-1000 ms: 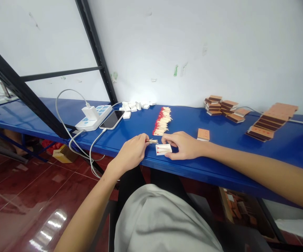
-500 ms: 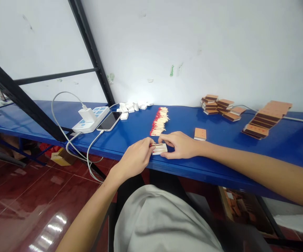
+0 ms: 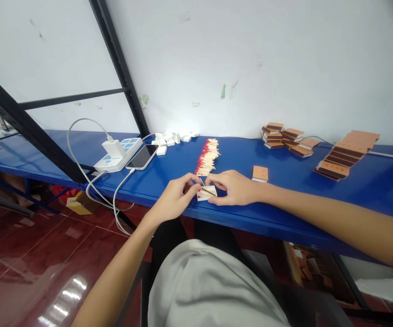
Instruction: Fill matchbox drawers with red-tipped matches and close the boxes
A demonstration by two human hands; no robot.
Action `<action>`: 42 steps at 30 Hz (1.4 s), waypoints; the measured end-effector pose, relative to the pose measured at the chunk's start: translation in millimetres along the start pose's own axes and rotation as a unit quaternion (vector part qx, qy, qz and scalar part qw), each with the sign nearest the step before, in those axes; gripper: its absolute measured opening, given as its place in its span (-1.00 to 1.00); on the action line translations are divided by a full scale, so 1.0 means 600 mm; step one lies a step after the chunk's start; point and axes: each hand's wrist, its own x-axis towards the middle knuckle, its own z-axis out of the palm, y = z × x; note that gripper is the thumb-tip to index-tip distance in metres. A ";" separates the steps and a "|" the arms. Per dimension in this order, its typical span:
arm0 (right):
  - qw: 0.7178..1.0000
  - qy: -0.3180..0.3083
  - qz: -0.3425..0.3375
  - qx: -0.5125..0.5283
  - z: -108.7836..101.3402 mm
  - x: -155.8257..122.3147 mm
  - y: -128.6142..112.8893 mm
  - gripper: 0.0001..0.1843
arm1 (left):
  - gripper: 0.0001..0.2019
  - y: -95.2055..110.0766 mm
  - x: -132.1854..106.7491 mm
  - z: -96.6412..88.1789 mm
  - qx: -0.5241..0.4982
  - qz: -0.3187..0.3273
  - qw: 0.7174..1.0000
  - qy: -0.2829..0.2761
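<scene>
A small white matchbox tray (image 3: pixel 206 192) with a few red-tipped matches in it sits near the front edge of the blue bench (image 3: pixel 169 170). My left hand (image 3: pixel 175 198) is at the tray's left end, its fingers pinched on a match that lies slanted across the tray. My right hand (image 3: pixel 235 187) grips the tray's right end with thumb and fingers. Just behind my hands lies a row of loose red-tipped matches (image 3: pixel 207 156). A single orange matchbox sleeve (image 3: pixel 260 173) lies to the right of my right hand.
Stacks of orange matchboxes (image 3: pixel 285 138) and a longer fanned stack (image 3: pixel 348 154) stand at the back right. White trays (image 3: pixel 172 137), a phone (image 3: pixel 142 156) and a power strip (image 3: pixel 116 154) with cables lie at the back left. A black slanted frame bar (image 3: pixel 26 127) crosses the left.
My left hand carried matches rightward onto the tray and now holds one slanted over it. My right hand stayed on the tray's right end.
</scene>
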 end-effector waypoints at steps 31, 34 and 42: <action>1.000 -0.007 0.001 0.014 -0.006 -0.002 -0.004 -0.70 | -0.76 -0.013 -0.006 -0.033 0.265 0.028 0.964 0.002; 1.000 -0.011 0.001 0.016 -0.007 -0.001 -0.007 -0.71 | -0.71 -0.016 -0.008 -0.040 0.273 0.005 0.962 0.006; 1.000 -0.006 -0.004 0.010 -0.004 -0.002 -0.002 -0.70 | -0.76 -0.021 -0.010 -0.022 0.309 0.035 0.950 0.006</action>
